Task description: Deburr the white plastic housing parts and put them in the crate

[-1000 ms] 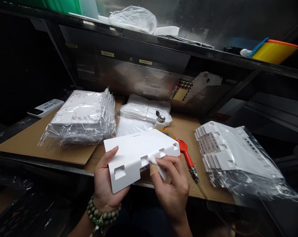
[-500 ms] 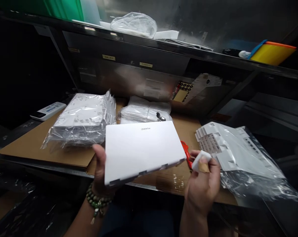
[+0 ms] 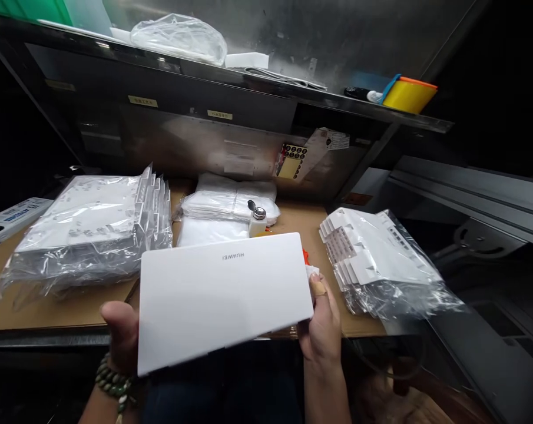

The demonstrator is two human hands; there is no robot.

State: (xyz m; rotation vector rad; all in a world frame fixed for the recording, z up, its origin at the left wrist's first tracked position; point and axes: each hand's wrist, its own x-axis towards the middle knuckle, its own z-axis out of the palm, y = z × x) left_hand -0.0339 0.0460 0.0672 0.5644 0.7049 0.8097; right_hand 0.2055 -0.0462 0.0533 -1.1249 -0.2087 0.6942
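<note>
A flat white plastic cover (image 3: 222, 300) with HUAWEI lettering, upside down to me, is held tilted above the table's front edge. My left hand (image 3: 123, 333) grips it at the left end; the thumb sticks up and the fingers are hidden beneath. At the right end is my right hand (image 3: 323, 324), closed on a small folded white cloth (image 3: 311, 271) against the cover's edge. A tan bandage wraps its thumb. Behind the cover, a red-orange object (image 3: 305, 257) is mostly hidden.
Bagged white covers (image 3: 85, 218) stand in a stack on the left, with more bagged covers (image 3: 367, 247) on the right. A pump-top bottle (image 3: 258, 222) stands by white cloth stacks (image 3: 222, 203). Cardboard (image 3: 288, 221) covers the table; a metal shelf (image 3: 182, 69) runs above.
The white cover has come lower and left in view, and its front edge shows less. My right hand with the cloth has moved from beside the cover to its right edge. The view has shifted.
</note>
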